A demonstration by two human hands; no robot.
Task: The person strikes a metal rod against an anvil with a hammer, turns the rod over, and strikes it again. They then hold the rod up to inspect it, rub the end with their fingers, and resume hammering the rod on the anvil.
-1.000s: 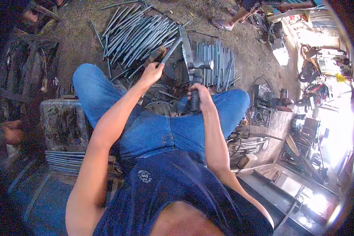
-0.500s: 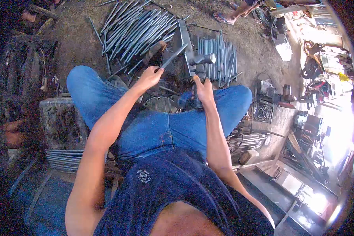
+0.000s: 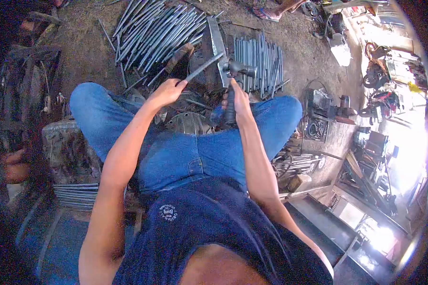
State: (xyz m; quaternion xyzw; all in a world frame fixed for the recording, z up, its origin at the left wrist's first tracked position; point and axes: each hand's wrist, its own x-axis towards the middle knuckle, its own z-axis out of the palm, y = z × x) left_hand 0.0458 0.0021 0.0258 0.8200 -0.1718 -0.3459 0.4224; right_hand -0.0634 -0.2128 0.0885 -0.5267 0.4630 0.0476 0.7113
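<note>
My left hand (image 3: 167,92) is closed round the lower end of a metal rod (image 3: 203,67), which slants up and to the right. The rod's upper end meets the edge of a flat metal bar (image 3: 216,38) standing between my knees. In my right hand (image 3: 239,99) is a hammer (image 3: 242,70) with a dark grip, its head beside the bar close to the rod's tip. Whether the hammer head touches the rod cannot be made out.
A loose heap of metal rods (image 3: 157,35) lies beyond my left knee, with a neater row of rods (image 3: 257,61) beyond my right. Another person's foot (image 3: 267,14) is at the top. A black machine (image 3: 318,102) stands at the right.
The hammer has turned in my right hand, and its grip now shows below the fingers. The view has shifted slightly, while my left hand still holds the rod against the bar.
</note>
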